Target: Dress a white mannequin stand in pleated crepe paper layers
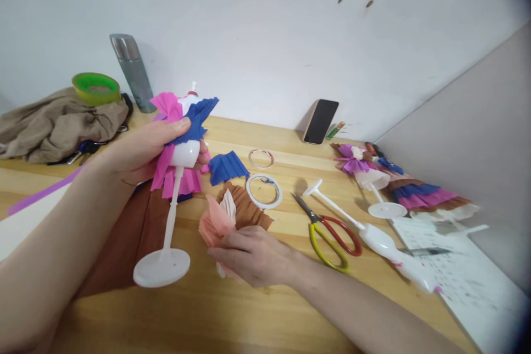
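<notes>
My left hand (166, 141) is closed around a small white mannequin (186, 153) on a stand, held up off the table with its round base (161, 267) tilted toward me. Pink and blue crepe paper (194, 124) wraps the mannequin's torso. At the table's middle, my right hand (255, 257) pinches peach crepe paper (218, 221); its fingertips are partly hidden. Just behind that hand lies pleated brown crepe paper (244, 202), with a white piece beside it. A blue crepe piece (228, 167) rests between the mannequin and the tape rolls.
A white tape roll (264, 191) and a clear ring (261, 159) lie centrally. Scissors (327, 232) and a bare mannequin (390, 249) are at right, near a dressed mannequin (369, 177). A phone (321, 121) leans on the wall. Cloth (53, 127) and a bottle (133, 72) stand left.
</notes>
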Demonstrator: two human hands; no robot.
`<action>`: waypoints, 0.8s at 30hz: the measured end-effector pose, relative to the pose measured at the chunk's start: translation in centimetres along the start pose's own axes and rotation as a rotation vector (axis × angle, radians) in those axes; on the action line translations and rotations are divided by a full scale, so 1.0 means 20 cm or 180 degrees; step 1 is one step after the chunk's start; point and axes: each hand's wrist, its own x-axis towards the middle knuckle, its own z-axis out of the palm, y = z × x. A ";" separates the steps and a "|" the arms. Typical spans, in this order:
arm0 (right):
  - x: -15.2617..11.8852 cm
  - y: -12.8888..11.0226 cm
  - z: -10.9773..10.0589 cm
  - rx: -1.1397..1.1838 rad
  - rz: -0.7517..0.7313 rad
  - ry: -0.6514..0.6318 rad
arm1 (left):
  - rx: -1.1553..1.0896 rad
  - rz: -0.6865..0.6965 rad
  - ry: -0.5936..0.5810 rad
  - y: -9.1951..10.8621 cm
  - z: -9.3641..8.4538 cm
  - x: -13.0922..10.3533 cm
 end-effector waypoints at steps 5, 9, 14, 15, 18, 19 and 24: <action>-0.03 0.06 -0.12 -0.0271 0.0679 0.0691 | 0.0128 -0.0116 -0.0162 -0.05 0.03 0.03; -0.05 0.22 -0.20 0.0073 0.2294 0.1090 | 0.0027 -0.0191 -0.0599 -0.11 0.03 0.05; -0.07 0.32 -0.19 0.0369 0.3053 0.1036 | 0.0118 -0.0258 -0.1166 -0.17 0.03 0.07; -0.07 0.32 -0.19 0.0476 0.3035 0.1096 | 0.0152 -0.0229 -0.1309 -0.18 0.03 0.07; -0.04 0.25 -0.20 0.1515 0.3050 0.1485 | 0.0189 -0.0142 -0.1739 -0.21 0.08 0.04; -0.02 0.22 -0.21 0.2044 0.3033 0.1605 | 0.0113 -0.0164 -0.1685 -0.21 0.11 0.02; 0.06 0.08 -0.26 0.4132 0.2214 0.1253 | 0.0661 -0.0532 -0.1620 -0.24 0.22 -0.11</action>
